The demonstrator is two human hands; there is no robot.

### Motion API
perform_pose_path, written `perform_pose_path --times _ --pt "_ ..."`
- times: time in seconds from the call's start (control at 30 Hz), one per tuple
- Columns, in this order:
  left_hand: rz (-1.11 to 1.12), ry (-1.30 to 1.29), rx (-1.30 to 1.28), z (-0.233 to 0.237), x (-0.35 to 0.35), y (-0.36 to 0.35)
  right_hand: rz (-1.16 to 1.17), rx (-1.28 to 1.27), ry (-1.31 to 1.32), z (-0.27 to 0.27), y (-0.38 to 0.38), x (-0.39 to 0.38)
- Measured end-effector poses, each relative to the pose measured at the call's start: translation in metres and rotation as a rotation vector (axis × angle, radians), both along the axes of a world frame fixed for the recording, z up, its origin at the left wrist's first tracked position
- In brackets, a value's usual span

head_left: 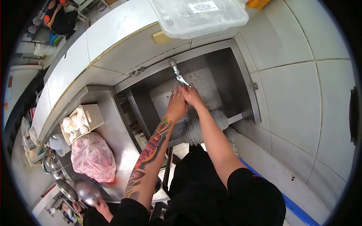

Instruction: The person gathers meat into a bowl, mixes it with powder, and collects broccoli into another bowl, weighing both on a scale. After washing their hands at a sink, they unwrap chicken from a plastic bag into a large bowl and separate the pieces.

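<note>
Both my hands are over the steel sink (pixel 247 86), close under the metal faucet (pixel 181 79). My left hand (pixel 177 103), at the end of a tattooed forearm, has its fingers stretched toward the faucet. Against its right side is my right hand (pixel 192 95), its upper edge beside the faucet's tip; its fingers are mostly hidden. I cannot make out anything held between the hands. A grey ribbed bundle (pixel 203 126) lies over the sink's near edge, below my hands.
Left of the sink, a steel counter (pixel 122 150) holds a container of eggs (pixel 94 115) and a pink-filled plastic bag (pixel 93 156). Another person's hand (pixel 102 207) touches a metal bowl (pixel 87 191). A clear plastic bin (pixel 203 22) stands on the ledge above.
</note>
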State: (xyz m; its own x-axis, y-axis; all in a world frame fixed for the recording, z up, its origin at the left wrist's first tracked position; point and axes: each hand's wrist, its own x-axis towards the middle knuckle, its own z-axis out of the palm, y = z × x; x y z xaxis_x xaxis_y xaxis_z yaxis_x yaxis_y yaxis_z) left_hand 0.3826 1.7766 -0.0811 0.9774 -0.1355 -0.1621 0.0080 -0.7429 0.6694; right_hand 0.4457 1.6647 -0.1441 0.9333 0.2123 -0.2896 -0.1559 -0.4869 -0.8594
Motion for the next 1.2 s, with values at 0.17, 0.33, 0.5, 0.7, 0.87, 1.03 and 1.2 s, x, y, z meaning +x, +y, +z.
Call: perform_pose_path --times 0.17,0.33,0.5,0.7,0.87,1.03,1.2 --pt "-0.031 -0.087 -0.481 -0.012 -0.005 0.028 0.162 0.071 0.316 0.014 0.008 0.013" --pt "0.642 0.260 -1.208 -0.019 0.001 0.009 -0.821 1.192 0.653 0.010 0.037 0.000" --pt "0.791 -0.085 -0.876 0.033 -0.007 -0.017 -0.671 0.925 0.470 -0.002 0.039 0.004" --pt "0.217 -0.602 -0.025 0.109 0.026 -0.004 -0.597 0.739 0.318 -0.005 0.035 0.029" --pt "0.200 -0.602 0.039 0.104 0.035 -0.004 -0.713 1.005 0.376 -0.031 0.049 0.017" --pt "0.579 -0.494 -0.281 0.059 0.013 -0.006 -0.787 1.257 0.741 -0.024 0.027 0.018" --pt "0.591 0.093 -0.820 -0.028 0.004 -0.023 -0.854 1.424 0.686 0.006 0.025 -0.001"
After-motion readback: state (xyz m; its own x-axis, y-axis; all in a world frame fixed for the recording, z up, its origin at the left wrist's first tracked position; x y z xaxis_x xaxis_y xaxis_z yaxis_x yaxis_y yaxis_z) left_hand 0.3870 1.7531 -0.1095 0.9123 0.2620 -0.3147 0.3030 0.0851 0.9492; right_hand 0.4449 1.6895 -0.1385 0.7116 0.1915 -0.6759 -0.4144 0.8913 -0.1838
